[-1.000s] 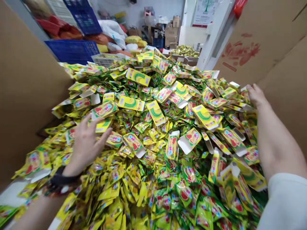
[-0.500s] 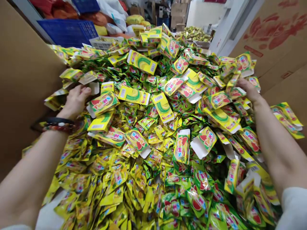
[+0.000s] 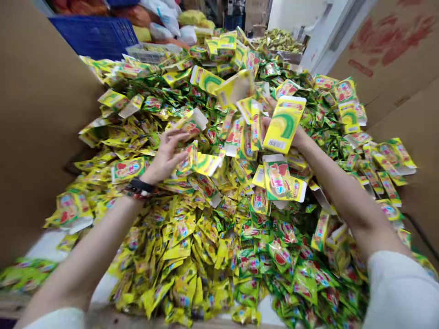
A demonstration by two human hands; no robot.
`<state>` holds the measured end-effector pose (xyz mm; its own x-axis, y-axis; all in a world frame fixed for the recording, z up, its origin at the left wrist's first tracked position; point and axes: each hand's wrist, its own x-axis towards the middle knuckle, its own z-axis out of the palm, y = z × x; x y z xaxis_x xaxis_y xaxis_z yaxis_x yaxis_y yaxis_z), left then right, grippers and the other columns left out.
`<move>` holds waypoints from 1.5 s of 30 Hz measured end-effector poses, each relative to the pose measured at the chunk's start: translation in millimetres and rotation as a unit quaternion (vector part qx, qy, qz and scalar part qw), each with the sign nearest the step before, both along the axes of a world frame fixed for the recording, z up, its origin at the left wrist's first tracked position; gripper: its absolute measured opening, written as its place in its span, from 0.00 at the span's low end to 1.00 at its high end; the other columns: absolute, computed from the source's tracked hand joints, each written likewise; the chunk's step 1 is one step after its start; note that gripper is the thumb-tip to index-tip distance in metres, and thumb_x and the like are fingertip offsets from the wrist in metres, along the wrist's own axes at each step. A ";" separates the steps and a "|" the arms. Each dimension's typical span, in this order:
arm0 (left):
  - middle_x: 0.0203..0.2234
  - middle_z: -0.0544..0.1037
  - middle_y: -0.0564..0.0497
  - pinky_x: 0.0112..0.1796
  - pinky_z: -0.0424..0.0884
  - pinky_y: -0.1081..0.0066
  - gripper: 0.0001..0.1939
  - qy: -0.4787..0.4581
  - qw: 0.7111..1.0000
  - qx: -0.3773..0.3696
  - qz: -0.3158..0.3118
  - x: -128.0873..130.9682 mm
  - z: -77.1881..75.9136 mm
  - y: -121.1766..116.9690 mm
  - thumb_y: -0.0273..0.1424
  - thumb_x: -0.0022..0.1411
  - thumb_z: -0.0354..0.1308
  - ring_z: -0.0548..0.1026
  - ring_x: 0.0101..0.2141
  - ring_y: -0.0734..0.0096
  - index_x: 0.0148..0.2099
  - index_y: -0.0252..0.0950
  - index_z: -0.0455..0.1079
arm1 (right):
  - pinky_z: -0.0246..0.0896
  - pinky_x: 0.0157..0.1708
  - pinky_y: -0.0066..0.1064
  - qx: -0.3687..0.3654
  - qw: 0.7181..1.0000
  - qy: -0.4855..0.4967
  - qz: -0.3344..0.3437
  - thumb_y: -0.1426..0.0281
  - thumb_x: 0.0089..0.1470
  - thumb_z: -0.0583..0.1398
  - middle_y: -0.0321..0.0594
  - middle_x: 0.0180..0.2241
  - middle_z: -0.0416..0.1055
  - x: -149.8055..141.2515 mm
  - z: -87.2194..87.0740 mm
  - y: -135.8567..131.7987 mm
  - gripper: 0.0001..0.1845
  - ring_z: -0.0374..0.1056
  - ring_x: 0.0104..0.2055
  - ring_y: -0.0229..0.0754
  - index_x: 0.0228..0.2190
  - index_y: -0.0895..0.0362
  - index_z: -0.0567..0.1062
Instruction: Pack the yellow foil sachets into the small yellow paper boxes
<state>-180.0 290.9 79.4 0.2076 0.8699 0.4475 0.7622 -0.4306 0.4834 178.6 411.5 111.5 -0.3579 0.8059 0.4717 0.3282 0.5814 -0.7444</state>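
Note:
My left hand (image 3: 168,156) reaches in from the left with fingers spread, against several small yellow-and-green candy boxes (image 3: 208,163) at the middle of a big heap. My right hand (image 3: 266,119) is among more boxes on the other side, its fingers mostly hidden behind a tilted yellow box (image 3: 284,123). Between the hands the boxes are bunched together, and one blurred box (image 3: 236,87) is tipped up above them. Under and in front of them lie many small shiny candy packets, yellow ones (image 3: 185,242) left of centre and green ones (image 3: 281,253) to the right.
Tall brown cardboard (image 3: 37,114) rises on the left, and a printed carton (image 3: 394,59) on the right. Behind the heap stand a blue crate (image 3: 92,39), a grey basket (image 3: 151,55) and stuffed bags (image 3: 164,18). More boxes (image 3: 391,160) lie along the right side.
Both hands have moved inward from the heap's sides, sweeping loose boxes into a bunch at the middle. More packets show where boxes lay at the left. The view has shifted slightly.

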 end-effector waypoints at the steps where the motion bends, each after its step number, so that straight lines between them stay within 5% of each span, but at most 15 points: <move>1: 0.59 0.60 0.44 0.60 0.60 0.56 0.31 0.011 1.000 -0.012 -0.012 6.4 -0.1 -7.5 0.51 0.64 0.48 0.59 0.61 0.53 0.61 0.37 0.62 | 0.55 0.61 0.39 -0.002 0.999 -0.020 0.033 0.62 0.53 0.64 0.41 0.56 0.71 -13.5 2.7 -4.1 0.25 0.62 0.61 0.45 0.52 0.55 0.72; 5: 0.52 0.71 0.44 0.57 0.63 0.55 0.21 0.025 0.999 -0.029 -0.005 21.0 4.2 -38.1 0.41 0.65 0.48 0.68 0.55 0.57 0.52 0.36 0.71 | 0.48 0.64 0.49 0.066 0.986 -0.124 0.090 0.59 0.56 0.62 0.44 0.61 0.63 -57.3 13.9 -21.2 0.30 0.54 0.66 0.51 0.58 0.55 0.67; 9: 0.44 0.78 0.47 0.51 0.69 0.57 0.15 0.002 0.997 -0.030 0.065 19.3 15.4 -78.0 0.32 0.62 0.48 0.75 0.46 0.59 0.40 0.37 0.76 | 0.55 0.60 0.48 0.043 0.974 -0.165 0.152 0.55 0.60 0.57 0.42 0.53 0.73 -76.9 24.2 -38.0 0.22 0.63 0.59 0.51 0.50 0.54 0.74; 13: 0.43 0.79 0.48 0.50 0.70 0.58 0.13 -0.033 0.994 -0.029 0.104 26.2 19.8 -124.2 0.34 0.62 0.51 0.75 0.46 0.59 0.43 0.39 0.75 | 0.63 0.53 0.39 -0.014 0.947 -0.203 0.249 0.56 0.62 0.56 0.36 0.40 0.79 -80.4 27.9 -66.9 0.17 0.70 0.47 0.43 0.40 0.53 0.79; 16: 0.47 0.76 0.47 0.53 0.68 0.59 0.15 -0.037 0.994 -0.039 0.092 40.8 11.7 -153.5 0.36 0.64 0.50 0.73 0.50 0.59 0.49 0.39 0.72 | 0.64 0.51 0.39 0.017 0.923 -0.256 0.288 0.61 0.64 0.55 0.36 0.39 0.78 -76.1 30.6 -105.4 0.15 0.71 0.45 0.41 0.40 0.53 0.79; 20: 0.56 0.68 0.42 0.59 0.61 0.55 0.19 -0.023 0.993 -0.016 0.117 61.9 -3.1 -197.6 0.34 0.67 0.47 0.65 0.59 0.56 0.57 0.38 0.66 | 0.62 0.49 0.39 0.123 0.951 -0.233 0.165 0.68 0.63 0.55 0.40 0.44 0.76 -41.4 39.8 -184.7 0.11 0.69 0.48 0.43 0.41 0.54 0.77; 23: 0.57 0.67 0.42 0.59 0.60 0.52 0.19 -0.033 0.989 0.015 0.141 82.3 -12.0 -241.8 0.33 0.67 0.49 0.64 0.59 0.55 0.60 0.40 0.64 | 0.63 0.38 0.32 0.126 0.951 -0.278 0.052 0.69 0.63 0.54 0.40 0.33 0.76 -1.8 33.2 -261.0 0.12 0.71 0.37 0.41 0.34 0.55 0.77; 25: 0.57 0.66 0.42 0.57 0.62 0.51 0.22 -0.018 0.995 0.017 0.101 101.0 -20.1 -268.0 0.36 0.64 0.55 0.64 0.57 0.53 0.60 0.42 0.64 | 0.61 0.32 0.30 0.078 0.932 -0.355 0.000 0.68 0.61 0.56 0.39 0.28 0.75 16.4 14.4 -307.2 0.11 0.69 0.30 0.40 0.32 0.55 0.77; 27: 0.59 0.64 0.42 0.57 0.62 0.48 0.26 0.039 0.999 0.000 0.032 121.5 -31.6 -282.3 0.37 0.58 0.63 0.61 0.58 0.47 0.59 0.44 0.66 | 0.63 0.33 0.33 0.062 0.901 -0.421 -0.087 0.68 0.59 0.58 0.45 0.35 0.77 23.3 -13.5 -338.1 0.08 0.71 0.35 0.45 0.37 0.56 0.77; 30: 0.61 0.63 0.44 0.55 0.63 0.46 0.24 0.126 0.992 0.000 -0.032 143.7 -49.7 -273.3 0.30 0.55 0.65 0.59 0.59 0.43 0.55 0.44 0.71 | 0.65 0.43 0.40 0.066 0.870 -0.467 -0.146 0.73 0.56 0.58 0.55 0.45 0.74 20.5 -56.8 -349.1 0.16 0.68 0.48 0.56 0.46 0.60 0.75; 34: 0.59 0.67 0.47 0.53 0.65 0.47 0.23 0.158 0.987 0.008 -0.008 138.1 -51.9 -220.8 0.20 0.57 0.57 0.61 0.57 0.48 0.54 0.44 0.72 | 0.66 0.48 0.40 0.060 0.902 -0.388 -0.180 0.81 0.56 0.51 0.51 0.44 0.76 18.6 -87.4 -334.6 0.20 0.69 0.49 0.52 0.46 0.59 0.75; 38: 0.61 0.63 0.46 0.57 0.60 0.44 0.27 0.166 0.986 -0.013 0.010 108.4 -26.5 -188.4 0.17 0.57 0.52 0.56 0.61 0.47 0.55 0.44 0.71 | 0.66 0.49 0.44 0.073 0.949 -0.188 -0.243 0.78 0.58 0.51 0.48 0.41 0.77 16.4 -87.0 -348.3 0.17 0.71 0.46 0.50 0.43 0.56 0.77; 41: 0.62 0.61 0.44 0.58 0.59 0.46 0.32 0.161 0.987 -0.016 -0.012 99.8 -12.6 -210.1 0.15 0.54 0.52 0.54 0.62 0.49 0.59 0.43 0.67 | 0.68 0.44 0.40 -0.012 0.981 -0.021 -0.192 0.74 0.58 0.56 0.43 0.37 0.78 10.0 -85.1 -377.4 0.11 0.73 0.41 0.46 0.36 0.53 0.79; 45: 0.51 0.69 0.41 0.54 0.63 0.49 0.15 0.136 0.990 -0.020 -0.014 120.0 -26.1 -268.2 0.23 0.60 0.53 0.60 0.56 0.50 0.48 0.39 0.74 | 0.68 0.39 0.36 -0.172 0.968 0.096 -0.156 0.70 0.54 0.61 0.38 0.32 0.77 1.0 -95.3 -408.9 0.07 0.73 0.37 0.43 0.31 0.52 0.80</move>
<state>-60.0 22.7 53.3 0.3396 0.8779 0.3375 0.8546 -0.4379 0.2791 179.6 2.7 16.1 -0.0048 0.9819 0.1894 0.2841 0.1829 -0.9412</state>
